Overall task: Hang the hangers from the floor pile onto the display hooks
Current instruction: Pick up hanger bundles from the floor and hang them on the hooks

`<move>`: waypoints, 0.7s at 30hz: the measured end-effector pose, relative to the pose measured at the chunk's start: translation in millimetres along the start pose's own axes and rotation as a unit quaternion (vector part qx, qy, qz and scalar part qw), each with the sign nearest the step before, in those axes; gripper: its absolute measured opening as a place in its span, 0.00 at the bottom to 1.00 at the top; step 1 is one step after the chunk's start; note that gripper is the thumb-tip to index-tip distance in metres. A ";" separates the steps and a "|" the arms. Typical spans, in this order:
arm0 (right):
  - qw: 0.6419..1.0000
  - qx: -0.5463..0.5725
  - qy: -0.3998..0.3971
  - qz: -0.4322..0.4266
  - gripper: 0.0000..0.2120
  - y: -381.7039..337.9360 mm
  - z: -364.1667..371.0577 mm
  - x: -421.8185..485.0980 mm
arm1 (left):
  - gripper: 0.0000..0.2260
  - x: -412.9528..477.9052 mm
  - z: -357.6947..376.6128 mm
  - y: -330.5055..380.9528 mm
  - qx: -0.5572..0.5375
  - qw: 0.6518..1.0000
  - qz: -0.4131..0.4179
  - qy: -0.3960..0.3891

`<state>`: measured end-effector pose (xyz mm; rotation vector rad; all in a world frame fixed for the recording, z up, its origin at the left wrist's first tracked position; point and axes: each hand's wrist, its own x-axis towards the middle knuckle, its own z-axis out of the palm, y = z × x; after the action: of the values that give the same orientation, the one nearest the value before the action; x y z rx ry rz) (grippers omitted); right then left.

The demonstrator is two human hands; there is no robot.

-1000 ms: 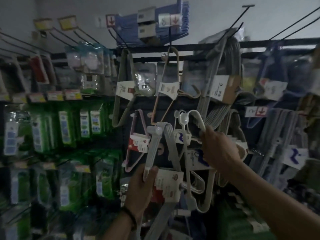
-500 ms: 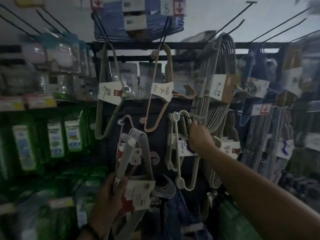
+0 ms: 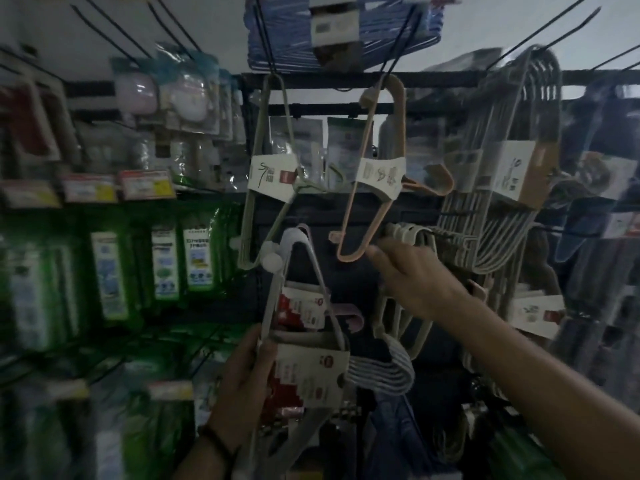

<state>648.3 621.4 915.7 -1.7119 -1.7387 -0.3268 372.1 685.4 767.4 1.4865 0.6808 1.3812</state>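
left grip [image 3: 242, 379] curled round grey pack [image 3: 384, 370], low centre, not hung yet | right grip [image 3: 419, 282] up at beige pack [image 3: 405, 233] mid-frame, can't tell if pinching | grey pack seems light, stiff, slick plastic; I'd hold it by the card band [image 3: 311, 372]

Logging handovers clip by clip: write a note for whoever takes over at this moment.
Left hand: grips the grey hanger pack by one side, low in front of the display, not hung.
Right hand: raised to the top of the cream hanger pack, beside a hook; whether it grips cannot be told.
Done: the cream pack looks on or almost on that hook.
Left: seat and release the cream pack, then hang the grey pack. The floor pile is out of view.
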 end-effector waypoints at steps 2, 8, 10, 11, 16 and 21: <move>0.990 0.089 -0.009 -0.105 0.24 -31.3 6.0 -26.0 | 0.24 3.6 0.3 -3.5 -0.003 1.000 0.003 0.002; 0.988 0.024 -0.017 -0.154 0.32 -45.9 46.4 -22.9 | 0.32 26.5 3.3 -9.4 0.015 0.999 -0.029 -0.010; 0.990 0.011 -0.003 -0.139 0.31 -45.3 57.0 -14.4 | 0.22 35.1 8.1 -3.4 0.054 0.998 -0.011 -0.028; 0.992 0.007 0.001 -0.126 0.32 -44.5 61.6 -9.1 | 0.18 40.5 9.6 0.3 0.070 0.997 -0.001 -0.031; 0.998 -0.021 -0.051 -0.027 0.40 -46.6 85.8 38.1 | 0.24 86.6 11.5 8.5 0.189 0.982 0.000 -0.009; 0.990 -0.099 -0.090 0.039 0.39 -60.5 124.7 77.8 | 0.19 131.6 8.5 4.8 0.314 0.945 -0.038 0.086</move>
<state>561.9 751.6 886.3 -1.9999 -1.8115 -0.3296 406.0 797.5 828.1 1.8063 1.3711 1.3049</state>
